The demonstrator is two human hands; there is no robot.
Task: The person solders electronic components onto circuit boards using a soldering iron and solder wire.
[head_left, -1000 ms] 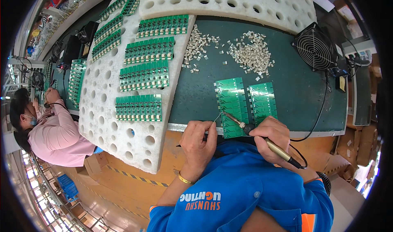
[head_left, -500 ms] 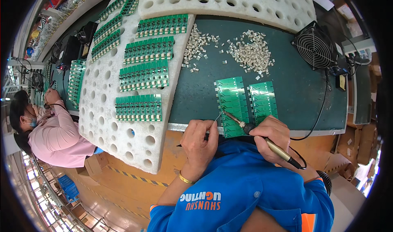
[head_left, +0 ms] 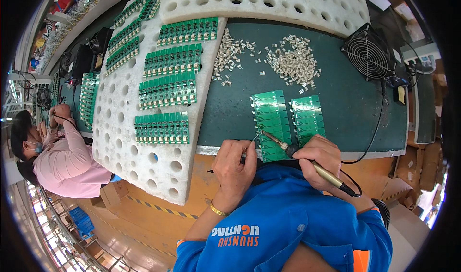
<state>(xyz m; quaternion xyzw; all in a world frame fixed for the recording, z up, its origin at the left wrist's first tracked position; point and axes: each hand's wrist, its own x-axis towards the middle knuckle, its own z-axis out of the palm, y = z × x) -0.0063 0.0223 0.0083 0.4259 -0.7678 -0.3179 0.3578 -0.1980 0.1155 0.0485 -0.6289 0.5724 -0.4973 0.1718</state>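
Observation:
My right hand (head_left: pixel 319 162) is closed round the handle of a soldering iron (head_left: pixel 297 153). The iron's tip touches, or nearly touches, the left edge of a green circuit board (head_left: pixel 272 113) at the table's front edge. Pinched between the thumb and fingers of my left hand (head_left: pixel 235 165) is a thin solder wire (head_left: pixel 255 136), its end close to the iron's tip. A second green circuit board (head_left: pixel 308 116) lies just right of the first.
Small white connectors (head_left: pixel 292 59) lie heaped behind the boards. A white foam sheet (head_left: pixel 158 176) with holes carries rows of filled boards on the left; another foam sheet (head_left: pixel 259 3) lies behind. A black fan (head_left: pixel 369 55) stands right. Someone in pink (head_left: pixel 72 164) works at far left.
My hands, the iron and the solder wire stay almost still. The person in pink at far left has shifted their arms and head slightly.

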